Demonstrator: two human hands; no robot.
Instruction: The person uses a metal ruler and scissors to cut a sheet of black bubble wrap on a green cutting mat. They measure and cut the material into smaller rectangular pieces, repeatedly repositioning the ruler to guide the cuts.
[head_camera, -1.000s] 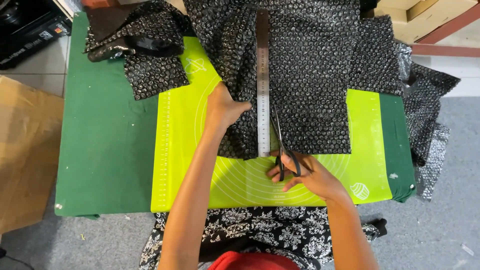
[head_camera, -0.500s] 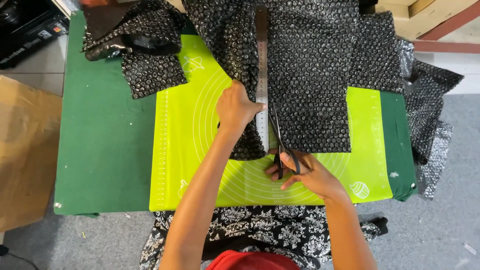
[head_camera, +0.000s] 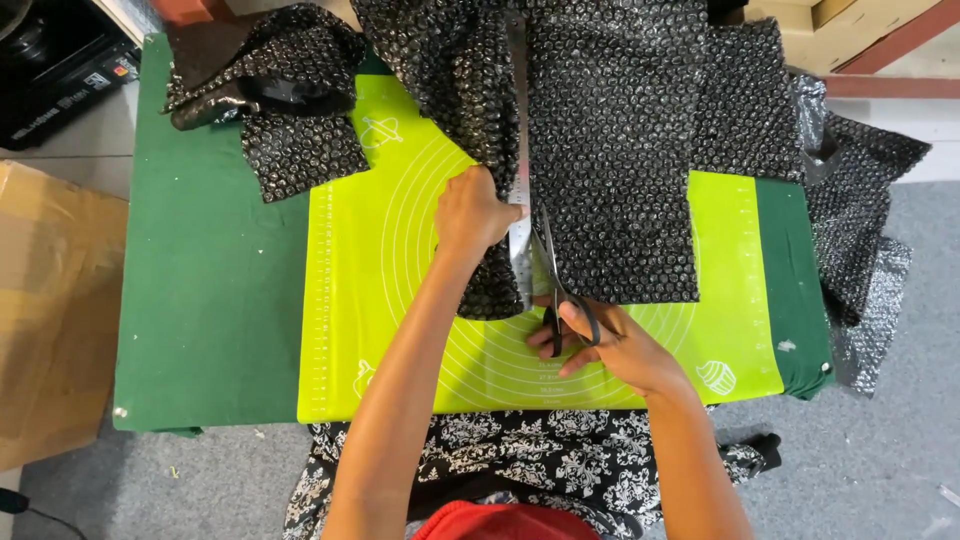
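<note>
A sheet of black bubble wrap lies over a lime-green cutting mat. A metal ruler runs lengthwise along a cut in the wrap. My left hand presses down on the left strip of wrap beside the ruler. My right hand grips black-handled scissors, whose blades point away from me into the cut just right of the ruler.
The mat sits on a dark green table. Loose bubble-wrap pieces lie at the back left, and more wrap hangs off the right edge. A brown cardboard box stands at the left, and wooden boards at the back right.
My left hand has slid further up the wrap, away from me. The scissors have advanced up along the ruler, lengthening the cut.
</note>
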